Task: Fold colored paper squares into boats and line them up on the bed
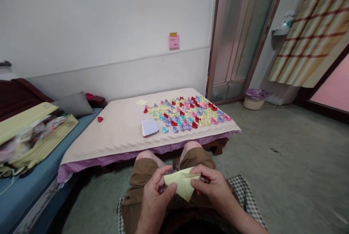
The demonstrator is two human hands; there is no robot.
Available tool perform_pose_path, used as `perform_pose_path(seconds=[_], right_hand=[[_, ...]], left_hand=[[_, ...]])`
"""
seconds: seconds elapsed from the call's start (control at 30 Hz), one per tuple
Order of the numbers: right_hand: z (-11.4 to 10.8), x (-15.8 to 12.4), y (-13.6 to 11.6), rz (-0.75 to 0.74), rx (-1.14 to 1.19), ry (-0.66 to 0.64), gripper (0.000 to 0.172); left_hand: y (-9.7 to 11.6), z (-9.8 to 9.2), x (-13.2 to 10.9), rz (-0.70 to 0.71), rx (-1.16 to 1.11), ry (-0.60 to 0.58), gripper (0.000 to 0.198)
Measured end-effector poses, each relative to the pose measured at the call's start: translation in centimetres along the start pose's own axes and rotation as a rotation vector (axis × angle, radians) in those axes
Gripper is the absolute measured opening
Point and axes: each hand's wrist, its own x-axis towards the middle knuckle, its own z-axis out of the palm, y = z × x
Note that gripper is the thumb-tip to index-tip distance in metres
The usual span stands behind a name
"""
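Observation:
A pale yellow sheet of origami paper (183, 182), partly folded with a point hanging downward, is held above my lap. My left hand (156, 197) pinches its left side between thumb and fingers. On the right side, the thumb and fingers of my right hand (211, 186) grip the paper. Beyond my knees, many small folded paper boats (181, 113) in red, yellow, purple, pink and blue cover the right part of a low table (114, 132) with a cream cloth. A stack of square coloured paper (149, 127) lies left of them.
A single red folded piece (100, 119) and a flat yellow sheet (141, 102) also lie on the cloth. To the left, an open yellow suitcase (46, 139) rests on a blue seat. A lined waste bin (254, 99) stands by the sliding door (237, 30).

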Motion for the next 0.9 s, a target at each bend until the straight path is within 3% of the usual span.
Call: perform_pose_path(seconds=[0.23, 0.33, 0.43, 0.63, 0.9], right_hand=[[0.0, -0.2, -0.1, -0.027, 0.030, -0.035, 0.006], [0.0, -0.2, 0.0, -0.028, 0.034, -0.041, 0.004], [-0.1, 0.0, 0.2, 0.014, 0.040, -0.031, 0.006], [-0.3, 0.2, 0.9, 0.076, 0.039, -0.011, 0.011], [-0.6, 0.2, 1.1, -0.017, 0.112, 0.008, 0.007]], left_hand=[[1.0, -0.3, -0.2, 0.161, 0.321, -0.008, 0.026], [1.2, -0.4, -0.2, 0.156, 0.361, -0.048, 0.023], [1.0, -0.4, -0.1, 0.114, 0.330, -0.045, 0.021], [-0.4, -0.4, 0.3, -0.035, 0.047, -0.004, 0.010], [-1.1, -0.7, 0.2, 0.097, -0.019, -0.027, 0.012]])
